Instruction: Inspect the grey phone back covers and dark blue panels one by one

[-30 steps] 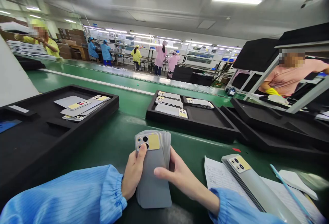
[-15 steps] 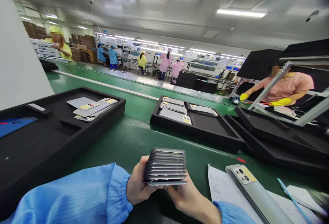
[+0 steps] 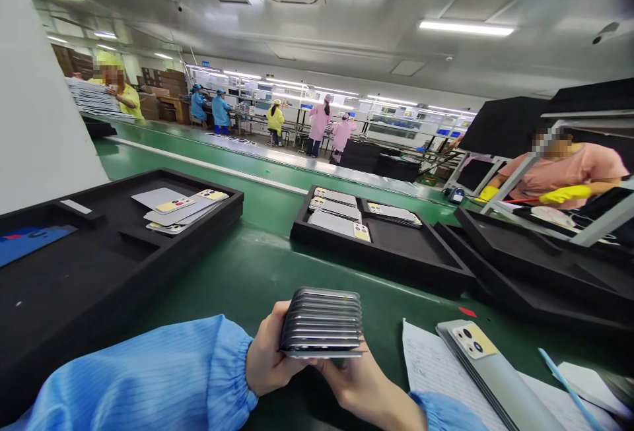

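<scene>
A thick stack of phone back covers (image 3: 324,322) is held upright over the green bench, its edges facing me. My left hand (image 3: 272,352) grips it along the left side, fingers wrapped round. From the lower right, my right hand (image 3: 354,378) closes on the same stack; part of its fingers is hidden behind it. To the right, another pile of silver phone back covers (image 3: 495,365), with a yellow film around the camera holes, lies on a written paper sheet (image 3: 421,358).
A black foam tray (image 3: 198,256) with covers and a blue sheet sits left. Another black tray (image 3: 386,266) holds several covers ahead. Stacked trays (image 3: 525,272) stand right, near a co-worker (image 3: 569,173) in yellow gloves. A light-blue pen-like stick (image 3: 564,378) lies front right.
Both hands keep hold of the stack, almost unmoved. The view has shifted slightly. The co-worker at right has moved a little to the right.
</scene>
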Demonstrator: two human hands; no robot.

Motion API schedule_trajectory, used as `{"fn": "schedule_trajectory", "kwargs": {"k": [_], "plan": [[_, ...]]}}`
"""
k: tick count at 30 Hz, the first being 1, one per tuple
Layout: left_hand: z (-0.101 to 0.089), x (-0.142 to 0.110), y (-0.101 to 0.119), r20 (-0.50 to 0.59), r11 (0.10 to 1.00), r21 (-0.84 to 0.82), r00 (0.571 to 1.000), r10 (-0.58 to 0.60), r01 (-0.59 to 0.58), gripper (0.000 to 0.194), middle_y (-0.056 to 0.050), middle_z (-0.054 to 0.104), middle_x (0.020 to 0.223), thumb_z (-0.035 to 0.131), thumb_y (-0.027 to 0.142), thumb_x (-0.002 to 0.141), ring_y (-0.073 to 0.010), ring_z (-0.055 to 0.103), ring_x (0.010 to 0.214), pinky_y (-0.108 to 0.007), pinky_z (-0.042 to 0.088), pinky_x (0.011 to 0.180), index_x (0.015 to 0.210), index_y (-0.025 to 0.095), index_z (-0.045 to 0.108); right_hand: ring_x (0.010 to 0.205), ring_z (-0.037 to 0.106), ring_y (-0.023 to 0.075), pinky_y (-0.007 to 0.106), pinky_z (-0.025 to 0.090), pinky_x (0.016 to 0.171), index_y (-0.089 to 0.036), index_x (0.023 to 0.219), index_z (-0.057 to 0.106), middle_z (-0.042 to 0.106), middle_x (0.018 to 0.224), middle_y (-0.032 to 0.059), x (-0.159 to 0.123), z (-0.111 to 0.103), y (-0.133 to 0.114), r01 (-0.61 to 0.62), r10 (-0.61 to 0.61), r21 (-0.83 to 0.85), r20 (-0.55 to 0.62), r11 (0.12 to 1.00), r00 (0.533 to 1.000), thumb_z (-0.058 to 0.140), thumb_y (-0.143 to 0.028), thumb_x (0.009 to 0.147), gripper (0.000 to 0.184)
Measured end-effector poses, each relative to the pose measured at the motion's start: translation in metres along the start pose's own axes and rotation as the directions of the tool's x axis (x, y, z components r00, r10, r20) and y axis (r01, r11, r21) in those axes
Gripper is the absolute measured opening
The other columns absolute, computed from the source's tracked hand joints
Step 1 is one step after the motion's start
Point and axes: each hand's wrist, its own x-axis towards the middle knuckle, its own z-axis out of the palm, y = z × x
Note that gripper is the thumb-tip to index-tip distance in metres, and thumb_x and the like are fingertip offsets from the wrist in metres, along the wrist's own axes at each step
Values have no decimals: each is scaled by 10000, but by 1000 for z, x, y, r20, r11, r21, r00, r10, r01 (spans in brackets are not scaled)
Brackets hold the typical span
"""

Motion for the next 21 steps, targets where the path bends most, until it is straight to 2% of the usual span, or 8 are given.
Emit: {"fn": "schedule_trajectory", "kwargs": {"k": [5, 16, 21], "plan": [[2, -1, 1, -34, 998, -53, 999, -28, 26, 345, -32, 675, 762, 642, 383, 616, -229, 599, 710, -308, 443, 687, 897, 220, 525, 900, 581, 238, 368, 432, 843, -239, 1078, 566, 664, 891, 55, -1, 0, 1, -3, 3, -10, 11, 1000, 1000, 543, -167, 801, 287], [2, 0, 1, 5, 998, -56, 1000, 18, -18, 319, -32, 682, 793, 627, 380, 648, -218, 603, 733, -304, 441, 703, 891, 225, 492, 929, 562, 245, 382, 422, 866, -227, 1112, 536, 658, 918, 65, 1, -1, -2, -5, 6, -43, 9, 999, 1000, 533, -156, 799, 321], [-1, 0, -1, 9, 1000, -3, 1000, 10, -9, 296, -32, 683, 807, 612, 349, 665, -225, 609, 753, -315, 441, 729, 911, 230, 498, 946, 564, 248, 387, 418, 875, -242, 1149, 530, 665, 914, 56, 2, 1, -3, 14, -15, 30, 19, 999, 1000, 542, -149, 798, 363]]}}
